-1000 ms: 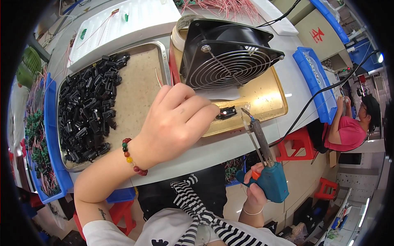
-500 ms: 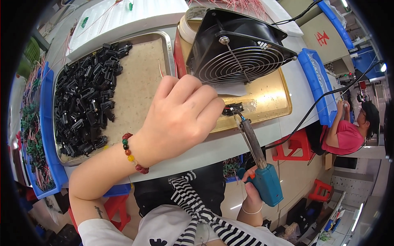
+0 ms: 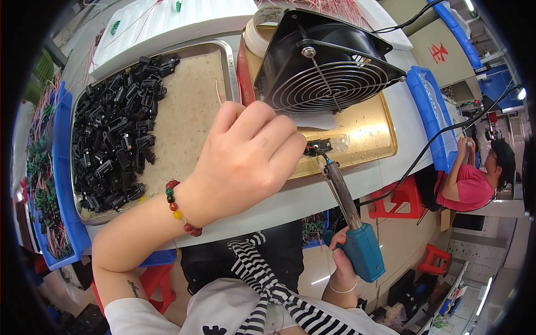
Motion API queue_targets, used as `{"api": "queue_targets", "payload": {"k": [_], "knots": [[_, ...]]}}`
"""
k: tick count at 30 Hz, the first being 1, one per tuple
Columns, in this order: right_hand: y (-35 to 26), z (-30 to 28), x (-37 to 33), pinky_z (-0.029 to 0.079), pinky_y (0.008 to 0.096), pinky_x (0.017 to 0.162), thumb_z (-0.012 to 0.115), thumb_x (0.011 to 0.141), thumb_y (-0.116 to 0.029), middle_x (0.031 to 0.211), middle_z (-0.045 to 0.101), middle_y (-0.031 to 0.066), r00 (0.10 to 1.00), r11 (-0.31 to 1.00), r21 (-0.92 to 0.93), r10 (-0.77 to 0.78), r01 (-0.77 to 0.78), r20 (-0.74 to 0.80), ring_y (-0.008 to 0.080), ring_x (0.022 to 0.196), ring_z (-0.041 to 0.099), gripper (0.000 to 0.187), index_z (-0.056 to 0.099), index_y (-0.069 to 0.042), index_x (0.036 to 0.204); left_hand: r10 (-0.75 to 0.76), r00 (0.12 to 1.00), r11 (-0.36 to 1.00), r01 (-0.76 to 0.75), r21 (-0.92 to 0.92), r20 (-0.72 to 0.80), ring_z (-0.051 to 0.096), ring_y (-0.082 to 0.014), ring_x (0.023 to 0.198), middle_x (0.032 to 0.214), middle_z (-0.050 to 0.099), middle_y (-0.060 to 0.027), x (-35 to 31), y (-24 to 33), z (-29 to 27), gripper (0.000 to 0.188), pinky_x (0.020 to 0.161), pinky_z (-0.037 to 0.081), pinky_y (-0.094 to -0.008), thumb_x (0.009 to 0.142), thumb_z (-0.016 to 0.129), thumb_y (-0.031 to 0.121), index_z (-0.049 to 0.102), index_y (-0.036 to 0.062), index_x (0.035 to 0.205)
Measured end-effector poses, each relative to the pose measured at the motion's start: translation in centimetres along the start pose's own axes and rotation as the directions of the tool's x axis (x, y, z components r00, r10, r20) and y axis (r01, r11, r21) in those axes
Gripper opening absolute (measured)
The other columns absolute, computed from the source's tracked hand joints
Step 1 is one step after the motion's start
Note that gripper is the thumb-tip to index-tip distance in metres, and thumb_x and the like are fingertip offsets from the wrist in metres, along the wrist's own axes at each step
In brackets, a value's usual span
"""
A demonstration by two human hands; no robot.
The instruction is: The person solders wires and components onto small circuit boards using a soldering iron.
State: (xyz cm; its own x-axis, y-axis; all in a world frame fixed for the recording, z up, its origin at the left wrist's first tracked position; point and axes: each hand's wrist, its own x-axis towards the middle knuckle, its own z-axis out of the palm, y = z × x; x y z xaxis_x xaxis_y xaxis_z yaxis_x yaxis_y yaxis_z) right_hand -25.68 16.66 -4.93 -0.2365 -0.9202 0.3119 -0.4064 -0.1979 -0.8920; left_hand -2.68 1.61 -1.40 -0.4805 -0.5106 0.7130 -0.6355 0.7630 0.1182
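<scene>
Part [image 3: 320, 147], small and black, lies in the gold tray [image 3: 379, 131], just in front of the fan [image 3: 335, 56], between the left hand [image 3: 248, 156] and the tip of the iron [image 3: 363, 254]. The left hand, in front of the fan and to its left, has its back turned up and its fingers curled close together. Their ends are hidden at the part, so I cannot tell whether they pinch it or a wire; a bit of red, perhaps a wire, shows there. The right hand [image 3: 342, 267], well in front of the fan, has its fingers wrapped round the iron's handle. The tip is at the part, touching or nearly so.

As for progress, the part looks to be in the middle of a joint: it is in place and the tip is on the spot, but no finished joint can be made out. Left of the fan, the steel tray [image 3: 192, 95] bears a heap [image 3: 120, 128] of similar black pieces along its far side from the fan. Whether those are done or waiting, I cannot tell; on this one, the joint seems the portion left.
</scene>
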Motion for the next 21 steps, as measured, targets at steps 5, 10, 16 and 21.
{"api": "queue_targets", "payload": {"k": [5,10,16,21], "knots": [[-0.46,0.29,-0.11,0.039,0.0287,0.054,0.067,0.067,-0.017,0.062,0.058,0.0043,0.998,0.996,0.08,0.042,-0.038,-0.053,0.0203,0.059,0.051,0.017,0.061,-0.002,0.07,0.007,0.998,1.0,-0.006,0.016,-0.055,0.05,-0.0183,0.074,0.081,0.055,-0.0015,0.06,0.04,0.44,0.016,0.063,0.037,-0.0309,0.062,0.065,0.011,0.059,0.0078,0.077],[-0.27,-0.02,0.16,0.04,0.0289,0.054,0.066,0.071,-0.018,0.066,0.059,0.0038,0.998,0.999,-0.03,-0.044,0.046,0.037,0.0199,0.061,0.052,0.016,0.061,-0.003,0.07,0.026,0.992,0.999,-0.021,0.038,-0.126,0.048,-0.0167,0.072,0.075,0.051,-0.0009,0.07,0.02,0.52,0.009,0.062,0.036,-0.0295,0.062,0.058,0.013,0.055,0.0083,0.07],[-0.22,0.15,0.0,0.039,0.0287,0.052,0.067,0.07,-0.017,0.066,0.058,0.004,0.998,0.997,-0.051,-0.049,0.05,0.027,0.0196,0.058,0.051,0.015,0.06,-0.004,0.068,-0.009,1.0,1.0,0.009,-0.007,0.021,0.052,-0.0198,0.076,0.085,0.058,-0.002,-0.02,0.18,-0.26,0.024,0.064,0.037,-0.0319,0.061,0.071,0.011,0.063,0.0075,0.084],[-0.27,0.31,0.12,0.038,0.0288,0.051,0.067,0.068,-0.016,0.066,0.058,0.0044,0.998,0.996,-0.062,-0.062,0.064,0.028,0.02,0.056,0.05,0.014,0.06,-0.004,0.069,-0.008,1.0,1.0,0.008,-0.005,0.007,0.052,-0.0197,0.076,0.085,0.058,-0.0017,-0.11,0.14,-0.25,0.024,0.064,0.036,-0.0317,0.061,0.071,0.011,0.063,0.0077,0.084]]}}
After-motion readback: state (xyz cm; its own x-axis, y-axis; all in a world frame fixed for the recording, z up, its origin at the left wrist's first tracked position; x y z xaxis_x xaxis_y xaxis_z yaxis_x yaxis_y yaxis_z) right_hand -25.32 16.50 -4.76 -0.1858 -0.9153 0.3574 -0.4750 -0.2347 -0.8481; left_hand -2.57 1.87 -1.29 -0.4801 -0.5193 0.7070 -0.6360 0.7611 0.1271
